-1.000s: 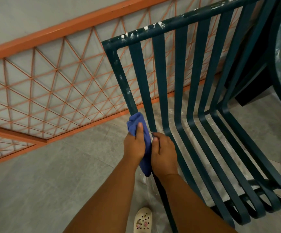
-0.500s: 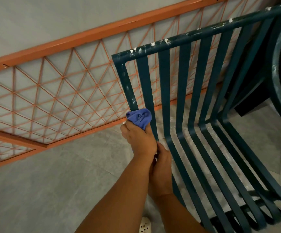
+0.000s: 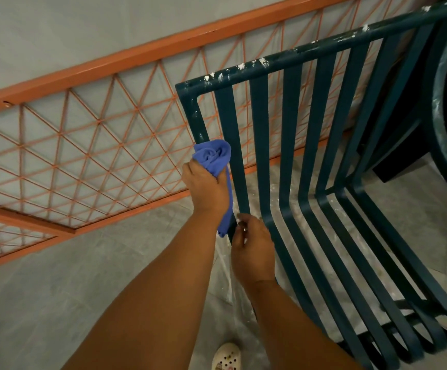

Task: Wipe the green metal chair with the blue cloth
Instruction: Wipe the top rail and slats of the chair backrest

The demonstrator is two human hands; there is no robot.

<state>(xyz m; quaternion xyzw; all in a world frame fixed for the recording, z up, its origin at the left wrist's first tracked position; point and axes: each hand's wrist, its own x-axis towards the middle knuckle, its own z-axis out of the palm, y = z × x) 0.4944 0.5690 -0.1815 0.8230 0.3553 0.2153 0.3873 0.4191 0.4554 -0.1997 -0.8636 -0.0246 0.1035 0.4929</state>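
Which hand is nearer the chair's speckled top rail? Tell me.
Left. The left hand grips the blue cloth partway up the side post; the right hand holds the post lower down.

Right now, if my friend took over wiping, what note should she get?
Left hand grips the bunched blue cloth against the outer left bar of the green metal chair, partway up the backrest.
Right hand holds the same bar lower down, steadying it.
Done: cannot tell from this view which bars are wiped.
Left: white paint specks show along the top rail; the slats and seat look unwiped too.
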